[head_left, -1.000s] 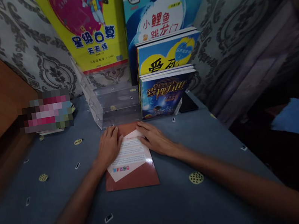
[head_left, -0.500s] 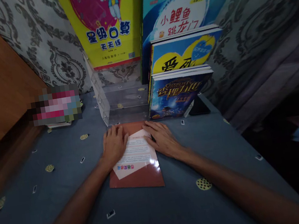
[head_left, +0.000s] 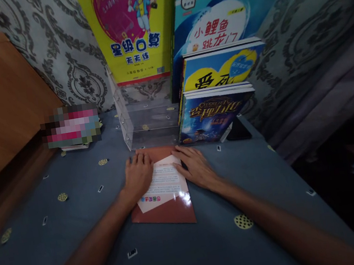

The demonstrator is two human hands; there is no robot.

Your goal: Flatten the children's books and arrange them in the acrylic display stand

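A thin book (head_left: 172, 211) with a glossy red-brown cover and a slanted pale panel of printed text lies flat on the table, its print upside down to me. Palm down, my left hand (head_left: 139, 172) rests on the book's upper left part, fingers a little bent, thumb near the pale panel. My right hand (head_left: 195, 165) lies over the upper right edge, its fingers stretched toward the top corner and thumb apart. Neither hand lifts the book. Just beyond it stands a clear acrylic rack (head_left: 124, 118), its front tiers bare on the left.
In the rack stand a yellow workbook (head_left: 140, 69), a teal book (head_left: 218, 14), blue-and-yellow books (head_left: 221, 69) and dark blue books (head_left: 214, 113). A blurred-out stack (head_left: 72, 129) sits at the back left beside a wooden panel (head_left: 0, 98). A patterned blue-grey cloth (head_left: 87, 223) covers the table.
My view has tilted slightly, so the whole scene sits a little lower and further right. The left fingers look more bent than before. The book stays flat under both hands.
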